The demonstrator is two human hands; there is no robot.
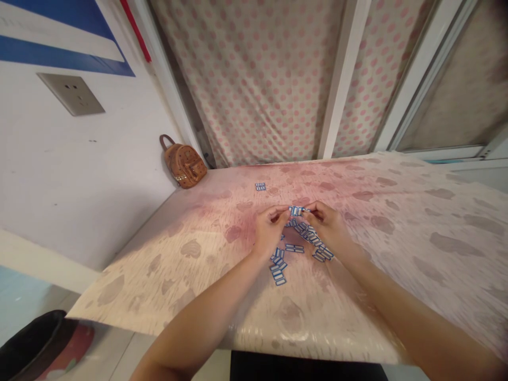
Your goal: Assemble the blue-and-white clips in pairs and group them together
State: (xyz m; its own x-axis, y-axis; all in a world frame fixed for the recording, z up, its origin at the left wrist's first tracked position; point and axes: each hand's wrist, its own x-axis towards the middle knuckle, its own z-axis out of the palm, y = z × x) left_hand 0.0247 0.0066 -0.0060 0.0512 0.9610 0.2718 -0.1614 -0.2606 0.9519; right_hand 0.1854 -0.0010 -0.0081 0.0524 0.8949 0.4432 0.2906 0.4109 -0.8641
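Note:
Between my two hands is a small blue-edged tile piece (pixel 297 210) with white panels, pinched at both ends just above the table. The fingers of my left hand (pixel 270 227) are closed on its left end. My right hand (pixel 329 227) grips the right end between thumb and fingers. Several similar blue-and-white pieces lie under and around my hands: a loose pile (pixel 305 232) partly covered by the right hand, one flat piece (pixel 294 247) in the middle, and a short row (pixel 278 267) nearer me. Farther back lies a separate block of such pieces (pixel 260 186).
A patterned plastic cloth covers the table (pixel 397 275). A small brown backpack (pixel 186 164) stands at the back left corner against the wall. Behind the table hangs a dotted curtain (pixel 262 79). A dark-rimmed bin (pixel 47 344) is on the floor at lower left.

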